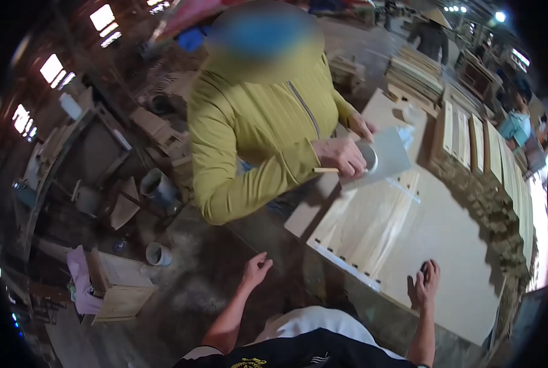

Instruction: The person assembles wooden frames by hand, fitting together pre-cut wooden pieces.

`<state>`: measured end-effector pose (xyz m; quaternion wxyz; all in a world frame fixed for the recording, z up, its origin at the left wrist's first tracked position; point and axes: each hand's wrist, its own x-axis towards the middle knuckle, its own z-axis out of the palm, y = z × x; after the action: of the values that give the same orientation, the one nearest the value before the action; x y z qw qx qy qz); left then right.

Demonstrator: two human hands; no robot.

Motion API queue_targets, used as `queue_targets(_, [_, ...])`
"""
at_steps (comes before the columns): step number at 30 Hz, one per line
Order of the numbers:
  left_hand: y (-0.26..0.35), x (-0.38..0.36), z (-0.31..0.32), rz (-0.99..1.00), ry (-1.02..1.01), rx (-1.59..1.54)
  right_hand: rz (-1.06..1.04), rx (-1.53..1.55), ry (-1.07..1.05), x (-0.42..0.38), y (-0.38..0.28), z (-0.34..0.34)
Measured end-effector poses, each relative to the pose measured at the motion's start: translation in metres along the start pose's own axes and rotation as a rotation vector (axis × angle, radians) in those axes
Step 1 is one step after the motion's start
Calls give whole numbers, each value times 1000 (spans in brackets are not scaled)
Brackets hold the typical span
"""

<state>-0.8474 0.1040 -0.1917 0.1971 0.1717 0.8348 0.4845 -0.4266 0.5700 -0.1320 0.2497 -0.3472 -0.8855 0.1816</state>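
My left hand (257,270) hangs in the air left of the table, its fingers loosely bent and apart with nothing in them. Over the pale tabletop (455,245), my right hand (428,282) pinches a small dark object (424,267), too small to name. Left of that hand lies a wooden panel (366,227) with dark spots along its edges and a whitish strip on its near edge. Across the table, a co-worker in a yellow-green jacket (268,122) holds a grey sheet (392,159) and a white ring-like thing (371,157).
Stacked wooden boards (476,147) line the table's right side, with another stack (415,73) farther back. On the floor to the left stand a bucket (158,254), a larger container (158,187) and a wooden box (123,285). More people work in the background.
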Motion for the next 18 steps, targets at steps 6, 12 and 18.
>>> queue_targets(6, [31, 30, 18, 44, 41, 53, 37, -133, -5, 0, -17, -21])
queue_targets(12, [-62, 11, 101, -321, -257, 420, 62, -135, -26, 6, -32, -26])
queue_targets(18, [-135, -83, 152, -179, -797, 530, 21, -148, -16, 6, -24, -25])
